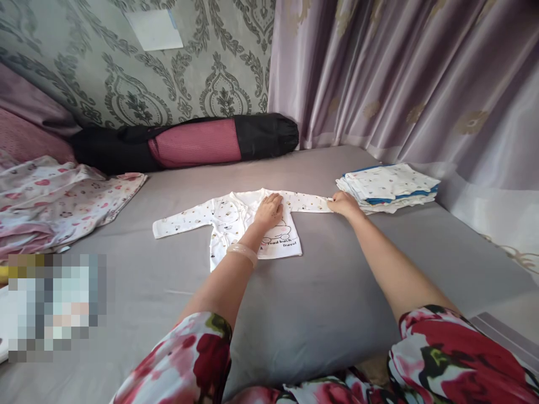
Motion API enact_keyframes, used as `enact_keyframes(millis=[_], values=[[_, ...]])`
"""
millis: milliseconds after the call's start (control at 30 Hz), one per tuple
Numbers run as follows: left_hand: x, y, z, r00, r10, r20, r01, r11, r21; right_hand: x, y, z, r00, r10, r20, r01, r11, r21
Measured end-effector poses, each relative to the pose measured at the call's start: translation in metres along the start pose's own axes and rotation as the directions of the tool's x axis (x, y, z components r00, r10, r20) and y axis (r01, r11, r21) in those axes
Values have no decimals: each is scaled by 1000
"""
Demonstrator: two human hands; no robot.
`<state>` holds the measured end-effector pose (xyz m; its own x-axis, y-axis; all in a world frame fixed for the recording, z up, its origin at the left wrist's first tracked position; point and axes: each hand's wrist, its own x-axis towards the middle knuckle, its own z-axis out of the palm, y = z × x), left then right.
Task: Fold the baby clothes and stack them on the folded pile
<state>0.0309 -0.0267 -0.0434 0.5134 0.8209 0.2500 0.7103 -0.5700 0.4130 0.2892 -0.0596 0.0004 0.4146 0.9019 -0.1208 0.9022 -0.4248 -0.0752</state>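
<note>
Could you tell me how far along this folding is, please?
Done: a folded stack lies at the right. In hand: left hand presses the white shirt, right hand pinches its sleeve end. Left: the shirt lies unfolded, and floral cloth lies loose at the left.

The baby shirt [225, 224] lies on the bed [320, 292], stack [389, 185] right, bag [189, 143] behind.

Sheet [320, 292] bare; stack [389, 188] beside right hand [344, 204]

Left hand [269, 210] pressing shirt [229, 220]; right hand [343, 203] pinching sleeve [309, 203].
</note>
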Motion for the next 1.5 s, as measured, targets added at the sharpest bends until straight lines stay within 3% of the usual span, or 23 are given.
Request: enact_keyframes(millis=[133, 267, 367, 433, 533, 633, 733, 900, 1100, 1300, 1500], values=[[0, 2, 0, 999, -20, 31, 19, 1000, 17, 13, 4, 1, 996, 8, 91, -17, 995, 97], [0, 7, -3, 993, -60, 101, 54, 996, 70, 12, 1, 5, 997, 31, -68, -12, 963, 268], [-1, 10, -5, 989, -71, 131, 58, 993, 103, 10, -5, 9, 969, 111, -219, -7, 903, 430], [-1, 11, -6, 986, -80, 146, 63, 991, 118, 10, -9, 11, 957, 153, -248, 19, 817, 576], [0, 12, -6, 982, -98, 164, 77, 988, 132, 13, -14, 13, 960, 196, -200, 53, 574, 817], [0, 13, -5, 978, -114, 174, 89, 986, 143, 15, -14, 13, 970, 188, -156, 79, 361, 929], [1, 12, -3, 975, -124, 182, 96, 983, 154, 13, -10, 13, 982, 150, -115, 72, 266, 961], [5, 8, -2, 967, -130, 219, 99, 984, 148, 7, -6, 10, 983, 171, -73, 42, 180, 983], [12, 4, -6, 943, -118, 312, 86, 990, 113, 1, -24, -13, 974, 225, 14, -21, 30, 999], [16, 2, -11, 942, -100, 321, 61, 990, 127, -16, -51, -42, 996, 54, 74, -67, -130, 989], [27, 1, -23, 928, -114, 356, 54, 983, 174, -26, -77, -46, 985, -155, 79, -110, -203, 973]])
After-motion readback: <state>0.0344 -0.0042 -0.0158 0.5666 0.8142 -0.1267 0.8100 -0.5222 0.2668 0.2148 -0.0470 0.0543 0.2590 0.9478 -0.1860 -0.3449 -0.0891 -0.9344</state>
